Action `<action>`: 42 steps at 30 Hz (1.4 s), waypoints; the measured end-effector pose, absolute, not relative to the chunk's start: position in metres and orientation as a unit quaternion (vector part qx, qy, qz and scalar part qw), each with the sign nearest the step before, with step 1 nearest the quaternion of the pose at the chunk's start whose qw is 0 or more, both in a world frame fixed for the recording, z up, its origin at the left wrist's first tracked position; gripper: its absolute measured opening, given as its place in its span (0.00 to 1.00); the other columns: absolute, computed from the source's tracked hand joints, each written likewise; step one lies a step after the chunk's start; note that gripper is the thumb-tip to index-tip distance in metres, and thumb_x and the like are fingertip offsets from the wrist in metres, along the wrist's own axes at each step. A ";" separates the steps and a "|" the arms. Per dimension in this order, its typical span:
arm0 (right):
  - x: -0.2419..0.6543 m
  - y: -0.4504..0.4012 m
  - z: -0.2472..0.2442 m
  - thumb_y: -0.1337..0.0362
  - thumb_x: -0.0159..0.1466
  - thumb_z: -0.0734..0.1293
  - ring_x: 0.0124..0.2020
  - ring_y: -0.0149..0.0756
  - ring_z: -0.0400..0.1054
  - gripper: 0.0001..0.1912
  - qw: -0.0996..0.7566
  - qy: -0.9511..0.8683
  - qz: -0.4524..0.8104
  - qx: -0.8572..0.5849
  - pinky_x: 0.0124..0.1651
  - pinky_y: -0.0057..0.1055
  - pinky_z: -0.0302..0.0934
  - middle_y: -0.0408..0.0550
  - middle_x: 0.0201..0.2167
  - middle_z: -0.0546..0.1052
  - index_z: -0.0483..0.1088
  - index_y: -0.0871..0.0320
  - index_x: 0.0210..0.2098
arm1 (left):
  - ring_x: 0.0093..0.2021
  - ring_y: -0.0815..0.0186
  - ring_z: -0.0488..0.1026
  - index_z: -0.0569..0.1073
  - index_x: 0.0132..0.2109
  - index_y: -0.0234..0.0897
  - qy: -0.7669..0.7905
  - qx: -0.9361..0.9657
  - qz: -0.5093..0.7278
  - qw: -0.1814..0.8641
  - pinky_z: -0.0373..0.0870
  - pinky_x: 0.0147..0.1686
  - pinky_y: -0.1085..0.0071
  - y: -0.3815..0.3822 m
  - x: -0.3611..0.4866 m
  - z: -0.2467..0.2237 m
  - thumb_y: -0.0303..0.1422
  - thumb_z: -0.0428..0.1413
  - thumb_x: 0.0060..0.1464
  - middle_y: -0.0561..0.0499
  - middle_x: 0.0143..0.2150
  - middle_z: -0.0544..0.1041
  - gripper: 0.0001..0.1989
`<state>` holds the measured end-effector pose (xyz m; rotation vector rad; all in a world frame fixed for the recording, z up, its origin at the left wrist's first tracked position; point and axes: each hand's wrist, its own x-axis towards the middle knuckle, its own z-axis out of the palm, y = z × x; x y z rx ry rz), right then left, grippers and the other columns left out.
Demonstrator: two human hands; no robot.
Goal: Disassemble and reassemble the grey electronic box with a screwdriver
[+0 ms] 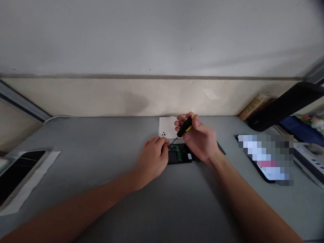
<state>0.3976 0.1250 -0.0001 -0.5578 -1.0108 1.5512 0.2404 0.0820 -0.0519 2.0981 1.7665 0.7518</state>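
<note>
An opened black device [174, 159] with a green circuit board showing lies flat on the grey table. My left hand [155, 153] is closed over its left end, fingertips at the upper edge. In my right hand [199, 140] is a black and yellow screwdriver [186, 126], held at a slant, its shaft reaching down to the board's upper left by my left fingertips. The exact contact of the tip is too small to make out. Just behind the device, a white sheet of paper [165, 125] carries several tiny dark pieces [163, 133], possibly screws. A dark flat panel [221, 148] shows partly beyond my right wrist.
On the left, a black-screened device [24, 168] rests on white paper. To the right lie a phone [263, 158] with a blurred screen and a white box-like device [310, 162]. A long black object [286, 104] leans near a book [258, 103]. The wall bounds the table's back.
</note>
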 end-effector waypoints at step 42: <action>0.389 0.125 -0.006 0.38 0.57 0.75 0.21 0.27 0.57 0.27 0.594 -0.496 0.552 -0.311 0.27 0.30 0.56 0.35 0.22 0.61 0.62 0.52 0.31 | 0.42 0.58 0.80 0.77 0.44 0.42 0.611 0.729 0.265 0.157 0.73 0.52 0.59 0.082 0.241 -0.049 0.26 0.46 0.64 0.48 0.41 0.83 0.15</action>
